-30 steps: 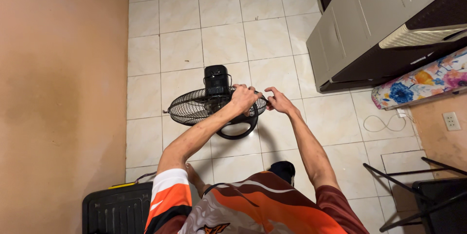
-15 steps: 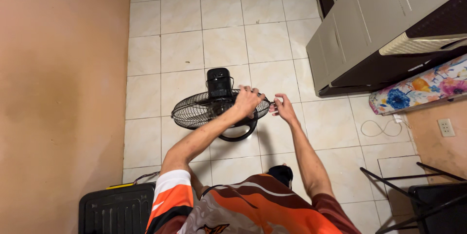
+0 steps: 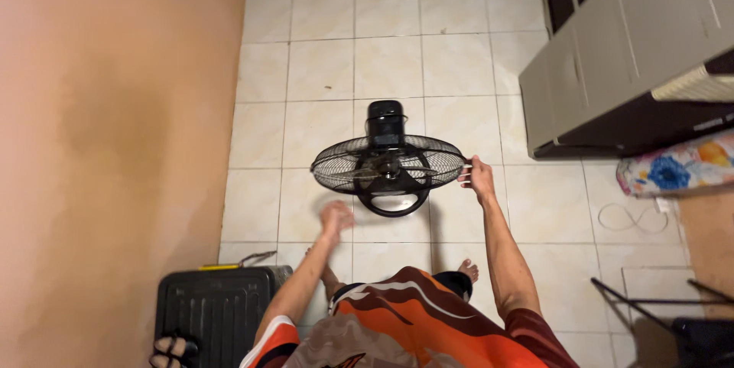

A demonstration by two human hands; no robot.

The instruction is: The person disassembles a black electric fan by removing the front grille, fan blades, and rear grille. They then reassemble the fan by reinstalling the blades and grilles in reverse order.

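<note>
My right hand (image 3: 479, 178) pinches the right rim of the black fan (image 3: 388, 163), which stands on the tiled floor (image 3: 321, 70) in front of me. My left hand (image 3: 335, 219), blurred, hangs empty and loosely open below the fan's left side, apart from it. A black case (image 3: 218, 311) lies by the peach wall (image 3: 99, 146); a grey cabinet (image 3: 612, 55) stands to the right.

- No packages, labels, signs or screens are showing anywhere in this view.
</note>
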